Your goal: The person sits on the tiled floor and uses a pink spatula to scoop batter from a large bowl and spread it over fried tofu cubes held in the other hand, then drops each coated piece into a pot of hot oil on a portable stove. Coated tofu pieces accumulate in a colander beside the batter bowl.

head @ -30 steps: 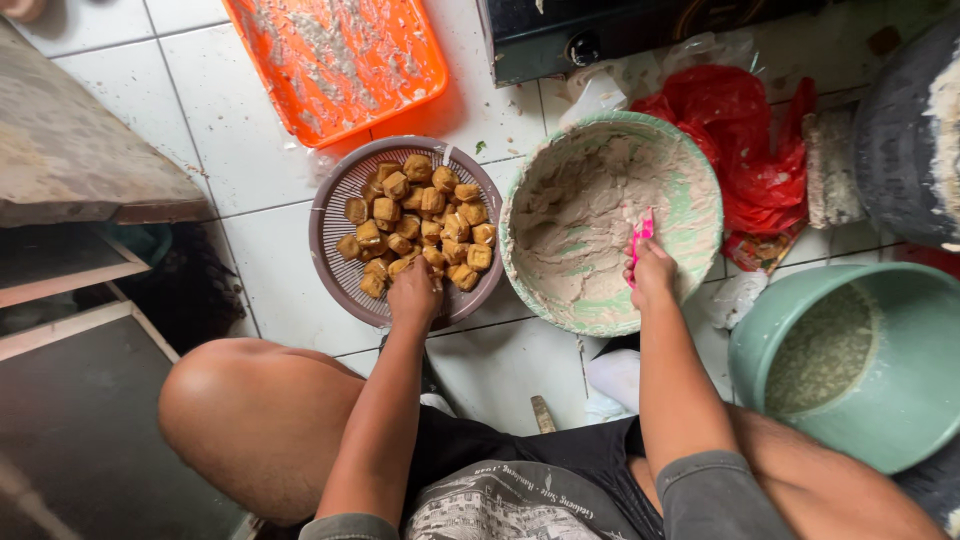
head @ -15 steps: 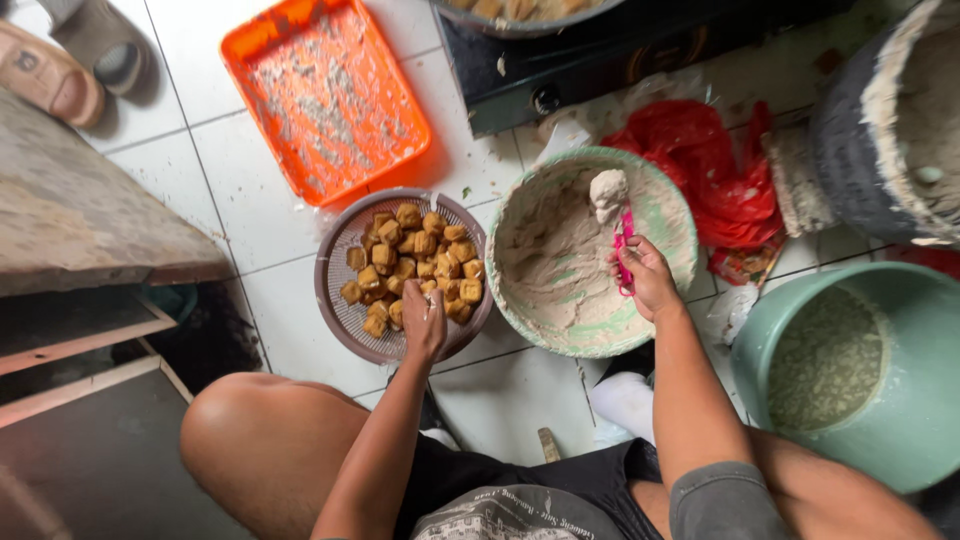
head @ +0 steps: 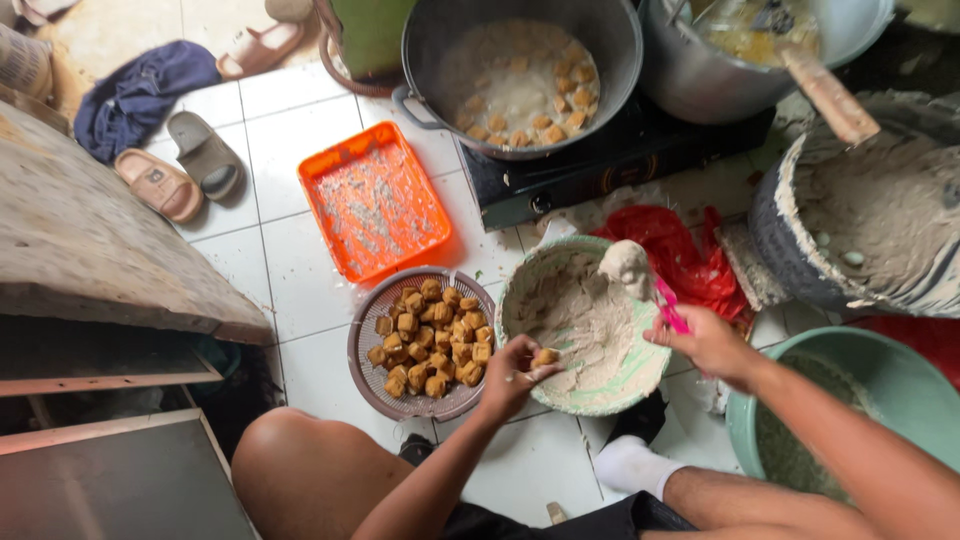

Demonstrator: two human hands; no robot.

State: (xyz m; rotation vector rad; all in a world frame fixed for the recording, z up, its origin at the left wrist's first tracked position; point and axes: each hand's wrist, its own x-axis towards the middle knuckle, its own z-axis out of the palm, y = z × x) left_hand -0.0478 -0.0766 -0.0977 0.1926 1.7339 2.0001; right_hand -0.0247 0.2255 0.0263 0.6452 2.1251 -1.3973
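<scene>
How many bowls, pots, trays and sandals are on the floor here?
Bowls: 2, the batter bowl and the green bowl
Pots: 2, the frying pot and the silver pot
Trays: 1, the orange tray
Sandals: 3, a pair and one more
Total: 8

Landmark was the orange tray [head: 375, 200]. Right of it, a black stove [head: 600, 175] carried a dark wok [head: 520, 70] of frying pieces. Left of it lay grey and tan sandals [head: 185, 165] and blue cloth [head: 140, 90]. Far right sat a batter-caked bucket [head: 870, 215], red plastic bag [head: 690, 255] nearer.
</scene>
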